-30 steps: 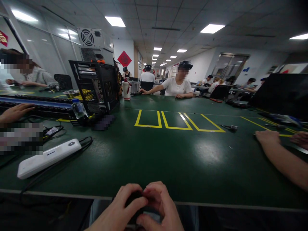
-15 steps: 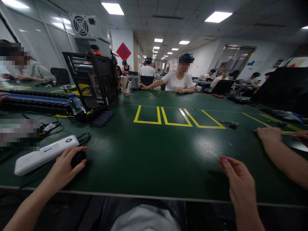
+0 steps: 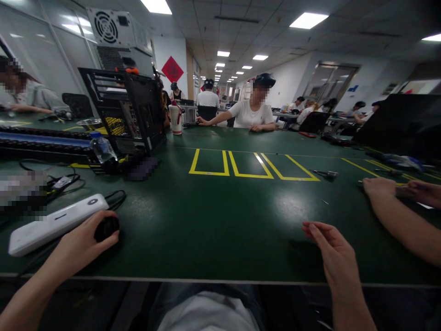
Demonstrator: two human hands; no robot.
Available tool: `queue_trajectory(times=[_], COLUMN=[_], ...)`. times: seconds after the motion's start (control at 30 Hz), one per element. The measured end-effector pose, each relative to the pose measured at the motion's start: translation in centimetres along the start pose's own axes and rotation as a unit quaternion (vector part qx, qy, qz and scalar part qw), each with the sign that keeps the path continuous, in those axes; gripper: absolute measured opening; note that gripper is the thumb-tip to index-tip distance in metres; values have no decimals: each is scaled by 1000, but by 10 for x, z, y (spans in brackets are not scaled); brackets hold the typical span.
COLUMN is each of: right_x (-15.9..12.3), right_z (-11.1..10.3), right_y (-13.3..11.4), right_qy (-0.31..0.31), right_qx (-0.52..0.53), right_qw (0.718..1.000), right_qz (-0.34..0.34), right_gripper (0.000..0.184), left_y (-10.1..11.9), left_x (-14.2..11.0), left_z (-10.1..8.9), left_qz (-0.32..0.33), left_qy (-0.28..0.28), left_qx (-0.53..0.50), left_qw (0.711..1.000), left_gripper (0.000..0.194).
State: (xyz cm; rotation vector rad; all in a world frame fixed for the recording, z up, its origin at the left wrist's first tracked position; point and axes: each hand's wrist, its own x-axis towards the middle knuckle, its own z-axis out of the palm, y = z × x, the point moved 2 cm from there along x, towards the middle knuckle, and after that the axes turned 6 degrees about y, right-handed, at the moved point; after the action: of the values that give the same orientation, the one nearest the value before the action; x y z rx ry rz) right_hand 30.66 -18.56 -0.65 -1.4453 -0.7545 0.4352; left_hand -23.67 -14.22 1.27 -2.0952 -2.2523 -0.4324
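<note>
My left hand (image 3: 81, 241) is curled round a small, dark, rounded object (image 3: 106, 229), whose kind I cannot make out. It rests on the green table (image 3: 206, 220) beside a long white device (image 3: 57, 225) with a round button at one end. Above the table's right front part is my right hand (image 3: 334, 253), thumb and fingertips brought together in a pinch. Whatever lies between those fingertips, if anything, is too small to see. A thin pin-like piece (image 3: 325, 201) lies on the table beyond it.
Yellow tape outlines (image 3: 210, 174) mark the middle. At left stand an open black computer case (image 3: 138, 110) and a clear bottle (image 3: 102, 147); a white cup (image 3: 175, 120) is behind. A co-worker's arm (image 3: 396, 216) reaches in at right. Another person (image 3: 253, 115) sits across.
The whole view has shifted slightly, so most things appear a little further left. My left hand still grips the dark object and my right hand keeps its pinch.
</note>
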Motion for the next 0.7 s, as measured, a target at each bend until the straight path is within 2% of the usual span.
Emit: queue_trajectory(times=[0.23,0.5,0.7], right_x=[1,0,-2], right_z=[-1,-4,-2], right_y=[5,4,1], right_qy=[-44,-37,-60], right_qx=[-17,-8,-27], right_qw=[999,999,998], right_qz=[1,-9,-5], right_gripper=[27,26,29], left_y=[1,4,4], left_x=[-1,-5,-5], left_z=[3,1,2], left_qz=[1,-13,-9], left_qy=[27,39,40], left_qx=[-3,9,-11], left_qw=[1000,999,999], left_gripper=[38,38,40])
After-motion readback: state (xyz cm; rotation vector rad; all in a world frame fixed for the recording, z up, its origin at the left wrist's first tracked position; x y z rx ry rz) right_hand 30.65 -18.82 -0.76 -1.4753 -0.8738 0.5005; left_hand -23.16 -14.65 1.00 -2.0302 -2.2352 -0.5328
